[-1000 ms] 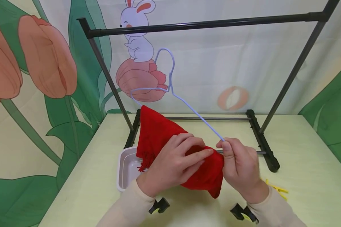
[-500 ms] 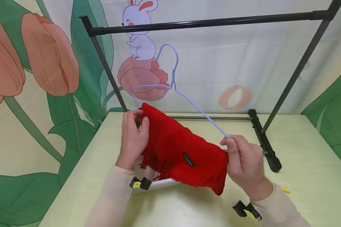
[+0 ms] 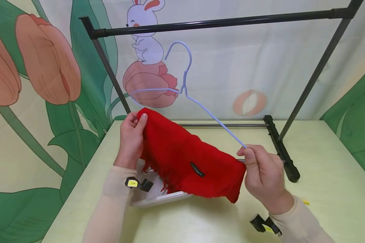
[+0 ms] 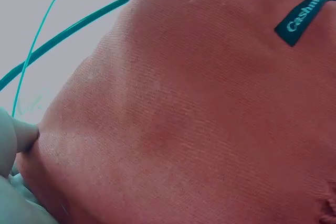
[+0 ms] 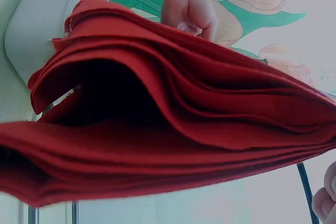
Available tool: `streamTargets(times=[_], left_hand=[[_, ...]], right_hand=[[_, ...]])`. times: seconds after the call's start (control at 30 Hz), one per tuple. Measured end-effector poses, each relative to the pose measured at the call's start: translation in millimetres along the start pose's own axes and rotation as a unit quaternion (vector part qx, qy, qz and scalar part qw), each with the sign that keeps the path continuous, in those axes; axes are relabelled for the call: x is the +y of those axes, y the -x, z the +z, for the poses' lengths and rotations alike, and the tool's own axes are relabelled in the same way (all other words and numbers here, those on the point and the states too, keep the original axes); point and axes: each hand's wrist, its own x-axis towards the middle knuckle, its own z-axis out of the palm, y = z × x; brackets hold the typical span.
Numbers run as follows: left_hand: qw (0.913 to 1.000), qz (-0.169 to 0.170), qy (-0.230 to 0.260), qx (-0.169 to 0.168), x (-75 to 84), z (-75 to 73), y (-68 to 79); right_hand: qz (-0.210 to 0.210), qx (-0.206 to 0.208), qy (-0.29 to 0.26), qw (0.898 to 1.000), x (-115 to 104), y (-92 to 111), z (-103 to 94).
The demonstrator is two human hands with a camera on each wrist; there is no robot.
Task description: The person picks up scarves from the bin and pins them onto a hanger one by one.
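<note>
A folded red scarf [image 3: 176, 145] with a fringe and a small black label [image 3: 197, 169] hangs over the lower part of a light-blue wire hanger [image 3: 210, 114]. My left hand [image 3: 128, 143] pinches the scarf's upper left corner between thumb and fingers. At the hanger's right corner, my right hand [image 3: 266, 177] grips the wire, thumb on top. The hanger's hook points up, apart from the rack's bar. From the right wrist, the scarf [image 5: 210, 98] shows several stacked layers at its folded end. Its label [image 4: 303, 19] and smooth weave fill the left wrist view.
A black rack stands behind, its top bar [image 3: 219, 23] crossing above the hanger and its right foot [image 3: 281, 150] on the table [image 3: 331, 168]. Under the scarf sits a white tray [image 3: 158, 199]. A bit of something yellow [image 3: 305, 202] shows beside the right wrist.
My left hand has left the scarf's middle and moved to its upper left corner, now pinching it. The scarf's left end is drawn further left, its label uncovered. The right hand keeps its grip.
</note>
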Motion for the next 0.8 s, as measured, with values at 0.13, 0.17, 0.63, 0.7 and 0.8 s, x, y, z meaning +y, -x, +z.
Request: streamTargets(times=[0.13, 0.17, 0.63, 0.7, 0.8], left_hand=[[0.9993, 0.009, 0.025, 0.026, 0.5, -0.3, -3.4], [0.999, 0.007, 0.028, 0.035, -0.3, -0.5, -4.0], [0.9957, -0.034, 0.069, 0.052, -18.5, -4.8, 4.4], [0.9953, -0.042, 0.071, 0.051, -21.8, -4.9, 5.5], [0.9948, -0.053, 0.069, 0.053, -25.5, -4.0, 7.9]], right_hand=[[-0.01, 0.003, 0.004, 1.0, 0.2, -0.3, -0.8], [-0.013, 0.003, 0.006, 1.0, 0.5, 0.0, -0.9], [0.001, 0.1, 0.039, 0.994, -3.0, 7.4, 10.7], [0.003, 0.108, 0.042, 0.993, -3.6, 7.7, 11.3], [0.003, 0.114, 0.044, 0.992, -3.7, 8.3, 11.2]])
